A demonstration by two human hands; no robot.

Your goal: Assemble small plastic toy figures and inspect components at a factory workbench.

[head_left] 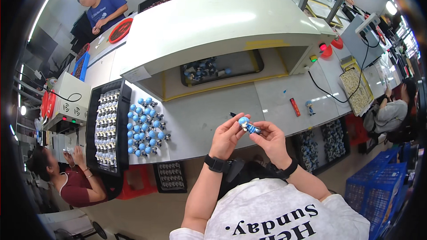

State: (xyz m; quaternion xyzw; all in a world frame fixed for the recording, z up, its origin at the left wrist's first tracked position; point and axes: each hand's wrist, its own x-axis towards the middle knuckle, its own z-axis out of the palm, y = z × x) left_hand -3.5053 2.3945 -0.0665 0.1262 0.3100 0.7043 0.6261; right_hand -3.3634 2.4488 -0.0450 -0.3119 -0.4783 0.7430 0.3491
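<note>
Figurine (252, 128) is held over the table's (240, 100) near edge, its blue head pinched by the left hand (226, 137), its body by the right hand (272, 141); both grips are closed. It looks nearly whole. Blue-headed pieces (144, 126) massed at left are judged unfinished; those in filled trays (332, 162) below, possibly done, though this cannot be confirmed.
</note>
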